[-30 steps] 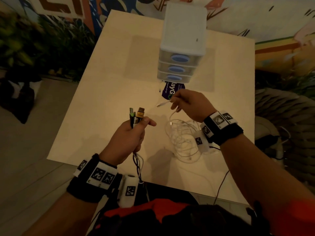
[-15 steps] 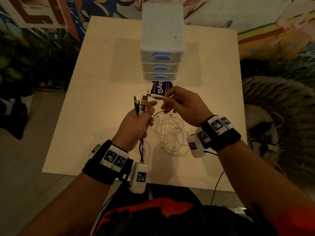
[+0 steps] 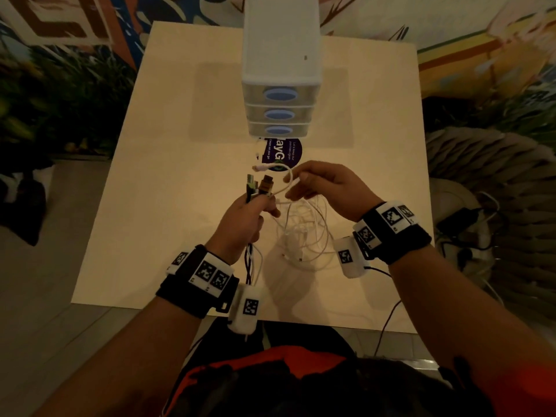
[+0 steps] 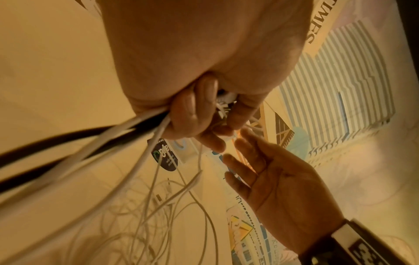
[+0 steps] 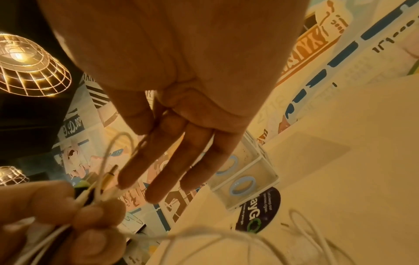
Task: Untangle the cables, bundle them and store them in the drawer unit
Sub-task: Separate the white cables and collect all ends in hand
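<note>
Handover is what has just happened: the white cable's plug end, carried across by the right hand a second ago, now loops into the left hand, whose fingers clamp it with the dark plugs. The right fingers hang straight and slack (holding nothing). Loose coils lie on the surface at 3 o'clock of the left hand; the drawer unit waits shut at 12, bundling still ahead.

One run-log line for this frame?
left hand: grips cable ends | right hand: fingers straight at white cable | drawer unit: closed | stage: untangling
</note>
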The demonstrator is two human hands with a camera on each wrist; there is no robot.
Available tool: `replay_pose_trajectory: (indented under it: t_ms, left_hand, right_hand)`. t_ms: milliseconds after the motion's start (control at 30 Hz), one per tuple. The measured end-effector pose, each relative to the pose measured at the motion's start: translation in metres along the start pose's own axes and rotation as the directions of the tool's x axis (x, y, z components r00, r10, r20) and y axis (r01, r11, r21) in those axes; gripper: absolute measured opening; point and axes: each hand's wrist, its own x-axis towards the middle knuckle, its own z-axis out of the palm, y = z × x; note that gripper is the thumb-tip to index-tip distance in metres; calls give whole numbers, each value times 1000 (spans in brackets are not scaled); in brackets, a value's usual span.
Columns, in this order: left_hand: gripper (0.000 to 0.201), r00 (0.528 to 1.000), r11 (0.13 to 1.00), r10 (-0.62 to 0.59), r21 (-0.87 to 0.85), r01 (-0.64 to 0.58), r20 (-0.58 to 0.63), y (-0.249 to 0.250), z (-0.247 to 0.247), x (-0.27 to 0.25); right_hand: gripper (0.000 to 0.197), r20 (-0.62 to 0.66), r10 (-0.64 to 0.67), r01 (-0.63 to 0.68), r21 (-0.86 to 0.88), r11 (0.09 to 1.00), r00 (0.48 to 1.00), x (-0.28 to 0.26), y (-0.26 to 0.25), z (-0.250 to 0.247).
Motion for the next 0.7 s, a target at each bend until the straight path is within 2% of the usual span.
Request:
replay_pose_trajectory:
  t_ms: [67, 100, 167, 233, 300, 500, 633, 700]
  left_hand:
    - [14, 1000, 999, 6, -43, -7, -14, 1, -3, 0]
    - [15, 1000, 998, 4, -57, -5, -19, 1, -4, -1]
    - [19, 1000, 995, -3, -97, 2, -10, 0, -7, 0]
    - [22, 1000, 989, -6, -145, 10, 25, 0, -10, 1]
    - [24, 999, 982, -7, -189, 17, 53, 1, -13, 2]
    - [24, 996, 968, -39, -246, 57, 77, 3, -18, 3]
    - [23, 994, 965, -51, -251, 75, 101, 5, -19, 2]
    - [24, 990, 962, -54, -258, 87, 130, 6, -20, 0]
  right_hand:
    - [26, 68, 4, -5, 7, 1000, 998, -5, 5, 1]
    - [27, 73, 9, -6, -46, 999, 997, -7, 7, 2]
    - [27, 36, 27, -17, -261, 965, 999, -9, 13, 3]
    - [26, -6, 28, -28, -462, 886, 1000, -8, 21, 3]
    - [24, -34, 32, -45, -536, 843, 999, -7, 29, 2]
    - [39, -129, 72, -131, -548, 826, 989, 1, 39, 5]
    - [63, -164, 41, -120, -508, 853, 986, 6, 40, 9]
    - [66, -178, 28, -118, -514, 849, 984, 11, 40, 7]
